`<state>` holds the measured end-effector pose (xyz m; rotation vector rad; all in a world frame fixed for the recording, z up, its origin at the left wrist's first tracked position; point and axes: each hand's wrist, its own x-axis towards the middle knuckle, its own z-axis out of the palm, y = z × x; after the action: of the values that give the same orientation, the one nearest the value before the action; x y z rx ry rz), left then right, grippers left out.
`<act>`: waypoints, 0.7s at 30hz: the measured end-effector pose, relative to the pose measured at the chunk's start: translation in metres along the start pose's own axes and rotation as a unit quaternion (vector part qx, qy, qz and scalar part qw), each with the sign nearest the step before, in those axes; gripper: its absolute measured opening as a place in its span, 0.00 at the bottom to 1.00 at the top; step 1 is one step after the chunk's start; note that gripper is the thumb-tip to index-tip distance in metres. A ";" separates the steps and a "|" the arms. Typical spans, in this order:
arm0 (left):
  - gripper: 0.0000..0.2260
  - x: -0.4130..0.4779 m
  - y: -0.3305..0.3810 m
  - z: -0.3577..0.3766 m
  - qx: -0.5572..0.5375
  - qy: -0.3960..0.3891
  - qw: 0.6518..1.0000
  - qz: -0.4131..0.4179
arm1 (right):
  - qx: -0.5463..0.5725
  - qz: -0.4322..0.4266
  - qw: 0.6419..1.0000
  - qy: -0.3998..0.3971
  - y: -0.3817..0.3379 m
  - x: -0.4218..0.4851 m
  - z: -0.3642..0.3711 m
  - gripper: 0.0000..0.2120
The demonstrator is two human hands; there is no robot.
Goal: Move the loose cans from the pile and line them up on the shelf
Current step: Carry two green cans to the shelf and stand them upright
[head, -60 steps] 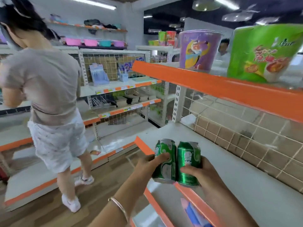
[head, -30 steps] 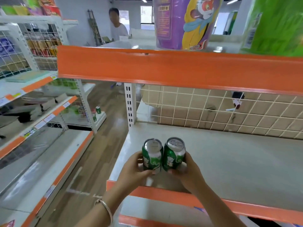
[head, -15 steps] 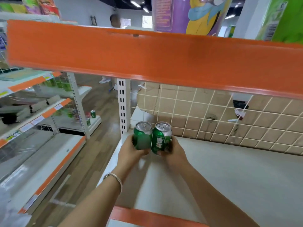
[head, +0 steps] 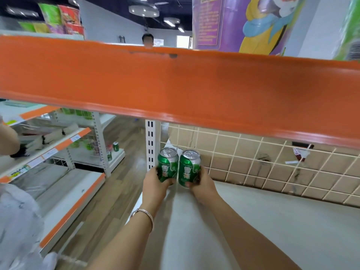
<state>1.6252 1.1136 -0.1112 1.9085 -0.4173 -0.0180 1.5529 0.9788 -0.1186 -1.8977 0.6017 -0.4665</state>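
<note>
Far left of the hands, a person (head: 17, 211) in pale clothes, partly cut off. Between that person and the hands, a side rack (head: 64, 145) with a small green can (head: 115, 146) on its low shelf. Left hand (head: 155, 184), bracelet (head: 143, 213) on the wrist, fingers curled round the left can (head: 167, 164). Just right of it, the right can (head: 189, 168), gripped by the right hand (head: 202, 184). Both cans upright, side by side, almost touching, at the back-left corner of the white shelf (head: 272, 221). Bases hidden by fingers, can't tell if they sit on it. White post (head: 151, 143) just behind the left can. Orange lip (head: 175, 84) above the hands. Wire grid (head: 253, 162) right of the hands.
</note>
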 end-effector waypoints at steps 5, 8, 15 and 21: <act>0.17 0.013 -0.007 0.003 0.021 0.020 1.000 -0.006 | -0.032 -0.028 0.999 0.020 0.000 0.010 0.009 0.30; 0.19 0.015 -0.008 0.004 0.016 0.023 0.999 -0.017 | -0.030 -0.035 0.999 0.021 0.003 0.015 0.012 0.31; 0.20 0.023 -0.011 -0.001 0.045 0.000 0.999 -0.003 | -0.058 -0.052 0.997 0.016 0.002 0.021 0.008 0.26; 0.21 0.032 -0.005 -0.008 0.246 -0.012 0.969 -0.003 | -0.077 -0.044 0.996 0.018 -0.003 0.016 0.011 0.26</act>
<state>1.6582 1.1132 -0.1062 2.4006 -0.4628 0.0659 1.5723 0.9777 -0.1193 -2.0717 0.5938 -0.5250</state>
